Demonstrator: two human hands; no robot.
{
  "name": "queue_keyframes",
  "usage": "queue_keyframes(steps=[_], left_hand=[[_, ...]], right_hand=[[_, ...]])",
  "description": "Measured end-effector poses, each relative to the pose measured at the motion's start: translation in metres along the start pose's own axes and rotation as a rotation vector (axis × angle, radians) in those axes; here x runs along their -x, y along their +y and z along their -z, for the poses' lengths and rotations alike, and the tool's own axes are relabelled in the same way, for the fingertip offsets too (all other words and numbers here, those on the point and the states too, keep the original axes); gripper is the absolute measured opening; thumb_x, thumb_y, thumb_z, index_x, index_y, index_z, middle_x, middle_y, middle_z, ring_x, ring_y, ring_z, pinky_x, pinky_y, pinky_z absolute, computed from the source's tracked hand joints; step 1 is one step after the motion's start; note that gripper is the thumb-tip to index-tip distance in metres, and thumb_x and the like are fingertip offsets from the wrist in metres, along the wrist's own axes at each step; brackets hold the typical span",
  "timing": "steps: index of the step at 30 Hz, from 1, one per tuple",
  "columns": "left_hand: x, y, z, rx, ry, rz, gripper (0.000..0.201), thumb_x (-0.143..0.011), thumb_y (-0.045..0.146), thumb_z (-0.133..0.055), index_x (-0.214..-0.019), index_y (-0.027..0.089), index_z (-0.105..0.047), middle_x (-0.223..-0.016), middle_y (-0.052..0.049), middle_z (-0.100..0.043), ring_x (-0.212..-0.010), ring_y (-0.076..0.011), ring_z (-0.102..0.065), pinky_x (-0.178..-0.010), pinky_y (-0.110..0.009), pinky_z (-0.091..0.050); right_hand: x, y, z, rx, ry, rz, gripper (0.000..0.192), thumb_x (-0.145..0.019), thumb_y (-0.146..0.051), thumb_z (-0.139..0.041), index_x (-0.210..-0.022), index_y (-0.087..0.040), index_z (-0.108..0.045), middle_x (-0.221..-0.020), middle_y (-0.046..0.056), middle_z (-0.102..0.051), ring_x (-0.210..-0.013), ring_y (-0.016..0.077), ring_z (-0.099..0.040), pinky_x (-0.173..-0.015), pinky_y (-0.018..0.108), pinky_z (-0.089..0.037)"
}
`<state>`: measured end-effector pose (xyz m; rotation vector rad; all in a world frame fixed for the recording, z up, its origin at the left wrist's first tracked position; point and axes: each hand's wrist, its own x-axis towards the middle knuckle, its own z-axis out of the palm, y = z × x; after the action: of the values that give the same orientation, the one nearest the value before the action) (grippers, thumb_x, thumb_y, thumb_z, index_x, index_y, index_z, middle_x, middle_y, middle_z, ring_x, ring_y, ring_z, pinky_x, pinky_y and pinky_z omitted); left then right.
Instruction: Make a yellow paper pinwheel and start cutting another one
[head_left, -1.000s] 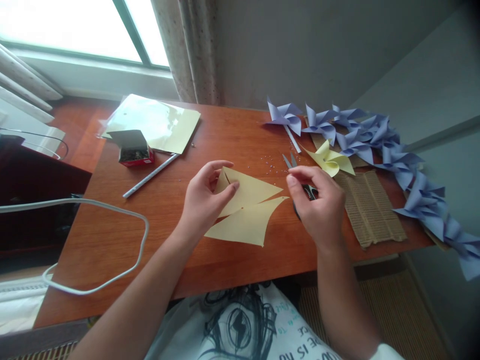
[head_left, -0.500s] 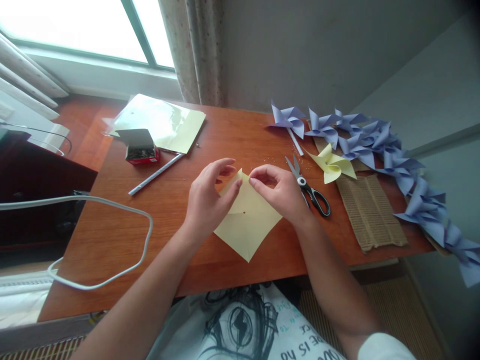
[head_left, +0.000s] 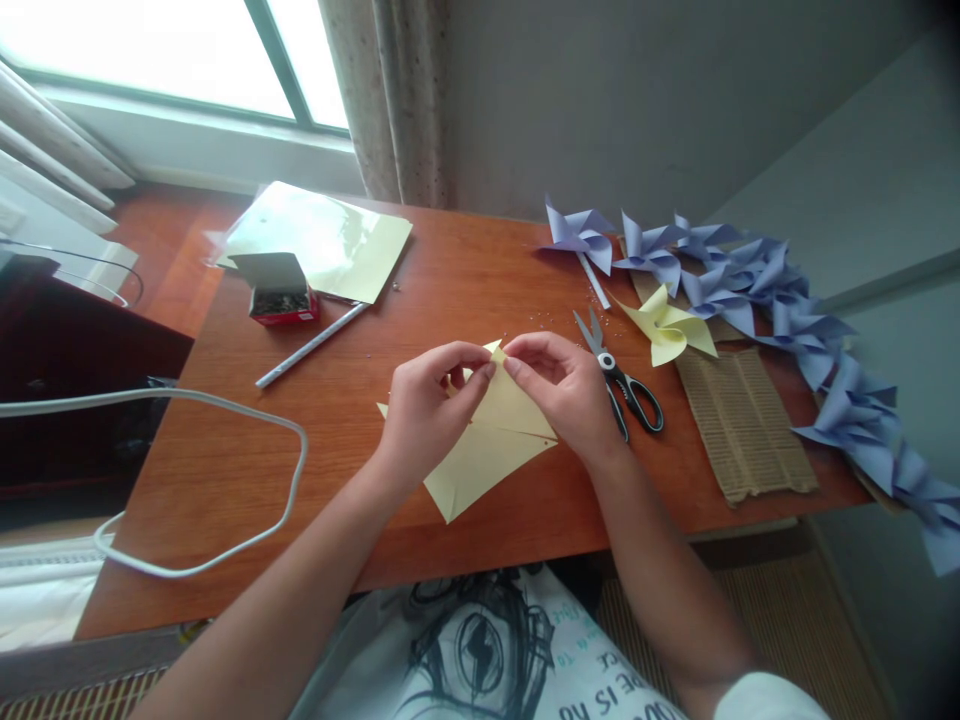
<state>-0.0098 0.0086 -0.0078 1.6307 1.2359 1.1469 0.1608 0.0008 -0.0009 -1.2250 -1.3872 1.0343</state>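
Note:
A pale yellow cut paper square [head_left: 480, 455] lies on the wooden table [head_left: 247, 470] in front of me. My left hand [head_left: 424, 415] pinches one of its flaps near the top corner. My right hand [head_left: 570, 390] pinches the same top corner from the other side, fingertips almost touching the left ones. Part of the sheet is hidden under both hands.
Black-handled scissors [head_left: 622, 380] lie just right of my right hand. A finished yellow pinwheel [head_left: 667, 325], a row of purple pinwheels [head_left: 765, 285] and corrugated cardboard [head_left: 742, 420] sit at the right. A pin box [head_left: 277, 290], yellow sheets [head_left: 330, 235], a white stick [head_left: 311, 345] and a white cable [head_left: 225, 410] are at the left.
My right hand has left the scissors on the table and come to the yellow paper. The sheet was turned, and both hands now lift and fold a flap at its top corner.

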Motion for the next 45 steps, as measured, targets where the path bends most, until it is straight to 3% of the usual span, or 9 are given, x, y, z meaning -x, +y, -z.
queue_keyframes(steps=[6, 14, 19, 29, 34, 40, 45], left_hand=[[0.0, 0.003, -0.001, 0.006, -0.021, -0.001, 0.008, -0.085, 0.023, -0.069, -0.086, 0.021, -0.077, -0.075, -0.001, -0.072, -0.063, -0.0142, -0.054, -0.061, -0.027, -0.042], [-0.002, 0.004, 0.002, 0.147, -0.11, 0.125, 0.015, -0.087, 0.032, -0.069, -0.083, 0.019, -0.075, -0.072, -0.002, -0.067, -0.064, -0.0144, -0.051, -0.06, -0.027, -0.039], [-0.002, 0.003, 0.003, 0.301, -0.158, 0.256, 0.022, -0.085, 0.039, -0.072, -0.087, 0.018, -0.076, -0.075, -0.004, -0.067, -0.07, -0.018, -0.058, -0.064, -0.028, -0.044], [-0.003, 0.01, 0.005, 0.388, -0.158, 0.316, 0.028, -0.086, 0.044, -0.072, -0.084, 0.017, -0.076, -0.071, -0.003, -0.065, -0.063, -0.0141, -0.053, -0.054, -0.024, -0.04], [-0.003, 0.006, 0.004, 0.364, -0.156, 0.303, 0.027, -0.086, 0.044, -0.072, -0.084, 0.017, -0.075, -0.075, -0.004, -0.067, -0.066, -0.015, -0.056, -0.056, -0.024, -0.043], [-0.002, 0.007, 0.003, 0.321, -0.156, 0.298, 0.028, -0.087, 0.044, -0.071, -0.083, 0.017, -0.074, -0.075, -0.005, -0.068, -0.066, -0.0157, -0.057, -0.056, -0.025, -0.044], [-0.002, 0.006, 0.002, 0.268, -0.168, 0.248, 0.031, -0.087, 0.046, -0.07, -0.082, 0.016, -0.074, -0.072, -0.004, -0.066, -0.066, -0.0154, -0.055, -0.056, -0.024, -0.043]], right_hand=[[-0.004, -0.014, 0.003, 0.285, -0.034, 0.226, 0.006, -0.092, -0.024, -0.068, -0.094, -0.027, -0.073, -0.092, 0.001, -0.073, -0.086, 0.0197, -0.069, -0.083, 0.037, -0.058], [0.0, -0.003, 0.008, 0.443, -0.034, 0.48, 0.015, -0.095, -0.021, -0.065, -0.099, -0.032, -0.075, -0.098, 0.003, -0.074, -0.094, 0.0224, -0.069, -0.085, 0.04, -0.057], [0.001, 0.0, 0.009, 0.463, -0.055, 0.479, 0.018, -0.096, -0.022, -0.064, -0.102, -0.034, -0.076, -0.103, 0.003, -0.075, -0.099, 0.0234, -0.069, -0.09, 0.042, -0.057], [0.002, 0.001, 0.007, 0.43, -0.05, 0.505, 0.02, -0.095, -0.017, -0.064, -0.103, -0.031, -0.075, -0.103, 0.004, -0.076, -0.097, 0.023, -0.071, -0.089, 0.042, -0.059], [0.005, -0.005, 0.005, 0.354, -0.032, 0.389, 0.015, -0.094, -0.019, -0.065, -0.097, -0.031, -0.075, -0.101, 0.003, -0.077, -0.098, 0.0228, -0.071, -0.09, 0.042, -0.059], [0.005, -0.003, 0.002, 0.09, 0.0, 0.052, 0.01, -0.095, -0.03, -0.067, -0.1, -0.027, -0.074, -0.1, 0.003, -0.075, -0.091, 0.0203, -0.072, -0.079, 0.035, -0.06], [0.003, 0.003, 0.001, -0.011, -0.049, 0.013, 0.006, -0.091, -0.03, -0.073, -0.094, -0.025, -0.075, -0.096, 0.003, -0.074, -0.091, 0.0201, -0.071, -0.08, 0.034, -0.058]])
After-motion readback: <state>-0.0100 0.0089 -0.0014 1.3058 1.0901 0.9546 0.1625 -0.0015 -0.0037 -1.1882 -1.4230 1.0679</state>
